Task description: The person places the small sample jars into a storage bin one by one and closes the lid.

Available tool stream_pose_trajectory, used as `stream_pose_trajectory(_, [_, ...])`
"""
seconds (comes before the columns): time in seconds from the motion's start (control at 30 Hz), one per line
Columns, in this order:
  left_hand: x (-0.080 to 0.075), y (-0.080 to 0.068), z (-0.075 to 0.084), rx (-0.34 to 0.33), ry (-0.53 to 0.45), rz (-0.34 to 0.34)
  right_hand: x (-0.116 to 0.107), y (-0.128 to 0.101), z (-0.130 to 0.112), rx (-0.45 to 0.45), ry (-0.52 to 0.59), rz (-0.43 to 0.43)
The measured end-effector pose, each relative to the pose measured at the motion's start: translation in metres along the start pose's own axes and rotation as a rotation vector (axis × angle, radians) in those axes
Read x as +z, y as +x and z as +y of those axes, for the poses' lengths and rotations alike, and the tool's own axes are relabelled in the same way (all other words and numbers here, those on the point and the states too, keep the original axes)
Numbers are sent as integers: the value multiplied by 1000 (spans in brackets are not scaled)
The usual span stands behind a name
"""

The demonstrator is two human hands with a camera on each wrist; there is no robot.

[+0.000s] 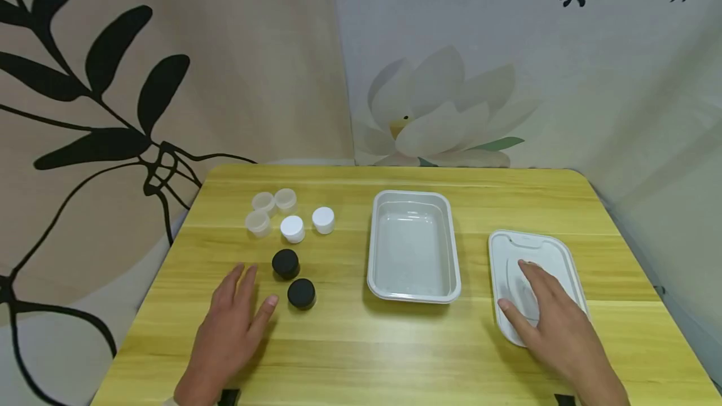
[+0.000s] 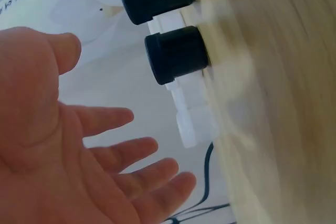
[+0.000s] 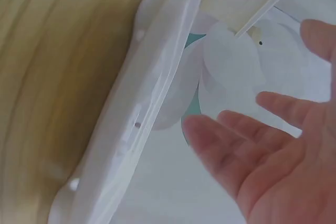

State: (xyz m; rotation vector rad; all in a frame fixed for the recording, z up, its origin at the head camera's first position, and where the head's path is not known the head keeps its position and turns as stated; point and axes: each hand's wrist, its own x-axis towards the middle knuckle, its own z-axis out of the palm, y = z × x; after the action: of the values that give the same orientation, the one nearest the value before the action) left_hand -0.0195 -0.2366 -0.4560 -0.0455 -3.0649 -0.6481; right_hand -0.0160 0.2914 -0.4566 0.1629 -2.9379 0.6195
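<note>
A person's hands flank goods on a wood-grained bench (image 1: 350, 356), each grip wide and holding nothing. The left hand (image 1: 228, 327), fingers straight, is just beside two black caps (image 1: 301, 294) toward the bench's left edge; the right hand (image 1: 558, 327) hangs over a white lid (image 1: 521, 286) near the right edge. A white tray (image 1: 412, 255) sits between, nearer the far edge. The lid looks light, thin and slightly flexible, perhaps slippery, best pinched by its long rims. The caps appear light, stiff and hardly fragile, best taken across their sides between thumb and fingertips. From the head, right fingers overlap the lid, contact unclear; the right wrist view reveals a gap between. The left wrist view alone shows the caps' stepped sides and the left palm.
</note>
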Motion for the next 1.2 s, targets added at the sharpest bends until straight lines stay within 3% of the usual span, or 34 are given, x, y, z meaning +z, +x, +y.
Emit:
stream_pose_trajectory(0.17, [0, 2, 2, -3, -128, 55, 1, 6, -6, -27, 186, 68])
stream_pose_trajectory(0.3, [4, 2, 2, -1, -255, 80, 5, 10, -13, -38, 366, 62])
stream_pose_trajectory(0.57, [11, 4, 10, -121, -573, -13, 26, 19, -33, -49, 898, -77])
stream_pose_trajectory(0.67, [15, 5, 13, -160, -661, -40, 35, 20, -41, -10, 1037, -100])
stream_pose_trajectory(0.9, [25, 8, 17, -204, -757, -70, 52, 19, -58, 71, 1169, -113])
stream_pose_trajectory(1.2, [35, 12, 15, -248, -823, -135, 67, 24, -66, 103, 1279, -157])
